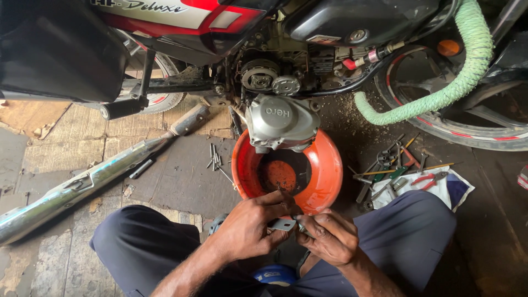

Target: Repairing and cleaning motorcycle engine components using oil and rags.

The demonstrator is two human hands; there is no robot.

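A: What do the hands have?

B: Both pinch one small flat grey metal piece (282, 224) between them. The left hand (250, 225) is closed on its left end, and the fingers of the right hand (330, 237) are curled onto its right end. It sits low in the frame, above the person's knees and just short of the orange basin (324, 165).

A: And the basin?

B: It stands on the ground under the engine, dark and rusty at the bottom. The silver engine side cover (281, 122) hangs over its far rim, seemingly pulled off the motorcycle (231, 33), because the round clutch parts (269, 80) above it lie bare.

A: So how far along does it look?

B: I judge the stripping-down largely done: cover off, exhaust pipe (82, 184) lying loose on the floor at left, loose bolts (215, 159) beside the basin. Refitting all of that looks still ahead.

A: Tools?

B: Pliers and spanners (401, 170) lie on a cloth at right, untouched.
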